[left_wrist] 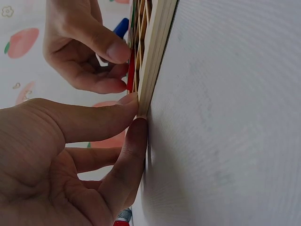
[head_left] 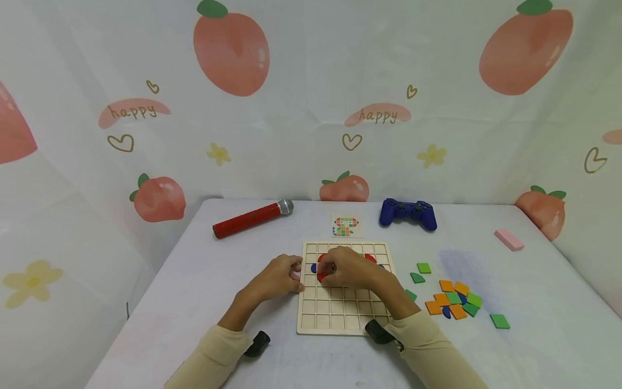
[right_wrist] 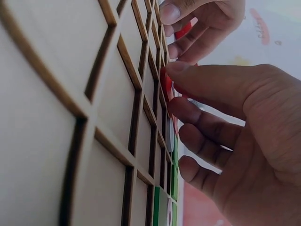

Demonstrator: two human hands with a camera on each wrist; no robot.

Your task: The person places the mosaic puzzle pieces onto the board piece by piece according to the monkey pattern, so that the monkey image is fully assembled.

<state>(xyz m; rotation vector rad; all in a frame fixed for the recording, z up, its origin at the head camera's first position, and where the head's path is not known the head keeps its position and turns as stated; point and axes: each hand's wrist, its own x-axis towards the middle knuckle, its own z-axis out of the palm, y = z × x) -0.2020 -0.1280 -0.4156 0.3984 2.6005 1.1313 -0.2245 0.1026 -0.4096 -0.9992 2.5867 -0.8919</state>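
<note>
A pale wooden grid board (head_left: 313, 324) lies on the table in front of me. My left hand (head_left: 277, 276) pinches its left edge between thumb and fingers, plainly seen in the left wrist view. Over the upper left cells, my right hand (head_left: 349, 268) holds a red curved-edge tile (right_wrist: 166, 84) between thumb and forefinger, right at the board's surface. A blue tile (head_left: 313, 268) sits in a cell left of the right hand. Another red tile (head_left: 371, 258) and a green tile (right_wrist: 160, 205) are in cells farther right. The right hand hides part of the pattern.
Loose orange tiles (head_left: 446, 286), green tiles (head_left: 499, 321) and blue tiles lie right of the board. Behind it are a pattern card (head_left: 347, 226), a red microphone (head_left: 250, 220) and a blue game controller (head_left: 408, 213). A pink block (head_left: 508, 240) rests at far right.
</note>
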